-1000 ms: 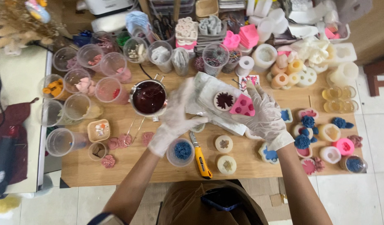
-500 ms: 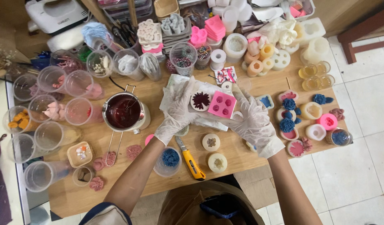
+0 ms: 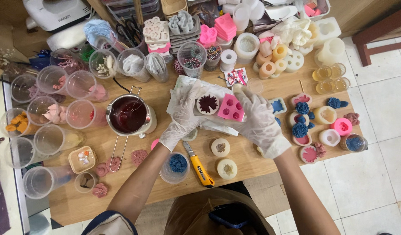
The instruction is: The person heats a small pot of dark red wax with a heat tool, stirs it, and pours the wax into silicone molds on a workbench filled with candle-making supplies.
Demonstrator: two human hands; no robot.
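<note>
Cups at 9 o'clock: clear plastic cups (image 3: 52,114) stand in a cluster on the wooden table (image 3: 135,187), several holding pink and orange pieces – these look sorted already.
Pot at 10 o'clock: a small metal pot (image 3: 129,114) of dark red liquid sits just left of the hands, its wire handle pointing toward 7 o'clock; it appears well filled, so I judge most of the pouring is not yet done.
Pink casts at 8 o'clock: a few flower-shaped pink pieces (image 3: 139,157) lie loose on the table, out of their moulds.
Left hand: the gloved left hand (image 3: 186,114) curls around the left edge of a crumpled white wrap (image 3: 187,87), fingers partly closed, thumb on top near the round mould.
Round mould at centre: a white round mould (image 3: 207,104) rests on the wrap, already filled with a dark red flower shape.
Pink mould: a square pink mould (image 3: 231,108) with several round cavities lies touching the round one on its right – its cavities look empty.
Right hand: the gloved right hand (image 3: 257,120) grips the wrap's right side, fingers bent under it, beside the pink mould.
Knife at 6 o'clock: a yellow utility knife (image 3: 198,165) lies untouched below the hands.
Moulds at 3 o'clock: blue and pink flower casts (image 3: 301,118) sit in or beside their moulds, seemingly finished.
</note>
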